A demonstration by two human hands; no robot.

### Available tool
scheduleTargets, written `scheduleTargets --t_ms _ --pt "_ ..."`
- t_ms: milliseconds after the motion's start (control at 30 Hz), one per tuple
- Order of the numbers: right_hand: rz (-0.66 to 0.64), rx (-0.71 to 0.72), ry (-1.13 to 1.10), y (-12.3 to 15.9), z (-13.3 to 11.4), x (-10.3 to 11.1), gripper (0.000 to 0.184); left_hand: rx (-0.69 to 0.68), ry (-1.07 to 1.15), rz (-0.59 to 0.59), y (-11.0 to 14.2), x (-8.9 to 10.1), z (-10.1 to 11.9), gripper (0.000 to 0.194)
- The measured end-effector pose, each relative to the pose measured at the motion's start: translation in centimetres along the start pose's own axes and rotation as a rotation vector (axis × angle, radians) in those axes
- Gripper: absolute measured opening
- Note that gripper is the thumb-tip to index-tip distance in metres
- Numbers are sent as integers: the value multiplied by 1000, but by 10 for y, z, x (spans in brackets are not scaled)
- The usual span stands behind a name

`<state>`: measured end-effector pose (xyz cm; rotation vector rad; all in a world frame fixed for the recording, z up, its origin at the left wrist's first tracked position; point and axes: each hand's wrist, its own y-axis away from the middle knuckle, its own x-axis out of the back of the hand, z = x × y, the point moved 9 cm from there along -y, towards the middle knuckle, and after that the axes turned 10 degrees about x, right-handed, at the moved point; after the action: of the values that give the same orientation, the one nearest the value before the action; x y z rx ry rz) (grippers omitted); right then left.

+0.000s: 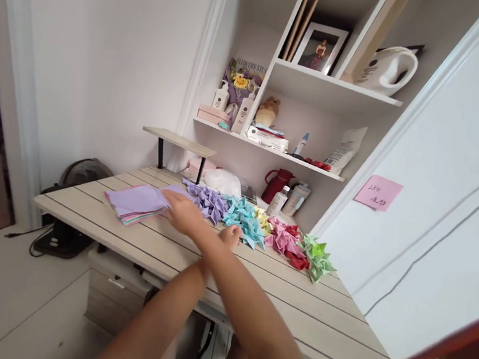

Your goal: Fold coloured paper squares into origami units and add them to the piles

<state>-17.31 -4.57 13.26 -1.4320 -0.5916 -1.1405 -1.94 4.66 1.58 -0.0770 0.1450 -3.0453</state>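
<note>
My forearms cross over the desk. Reaching to the left, my right hand (184, 215) has its fingers closed at the edge of a purple paper sheet (137, 199), on top of a stack of coloured paper. My left hand (230, 237) rests beneath the crossing, fingers curled, just in front of the folded blue paper pieces (242, 214); whether anything is in it is hidden. Folded purple pieces (211, 201) lie beyond my right hand. Farther right are folded yellow (264, 221), pink (285, 236), red (298, 261) and green pieces (317, 257).
Behind the paper pieces stand a white bottle (278, 201), a red jug (277, 185) and a tumbler (296, 200). A small raised shelf (178, 141) stands at the desk's back left. Shelving rises above, and a pink note (378, 192) is on the right wall.
</note>
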Motion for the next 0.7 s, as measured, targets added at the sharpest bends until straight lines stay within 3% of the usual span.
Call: scheduleTargets --t_ms 100,233,433,700 --pt "-186 76 104 -51 -36 -55 38 -2 -108 -32 -1 -3 1 24" --pt "-274 87 94 -60 -50 -91 24 -36 -192 -34 -2 -5 4 27" --pt "-295 2 83 -41 -33 -83 20 -82 -220 -87 0 -15 3 24" --pt "-169 -153 3 -38 -20 -58 13 -80 -219 -102 -3 -15 0 17"
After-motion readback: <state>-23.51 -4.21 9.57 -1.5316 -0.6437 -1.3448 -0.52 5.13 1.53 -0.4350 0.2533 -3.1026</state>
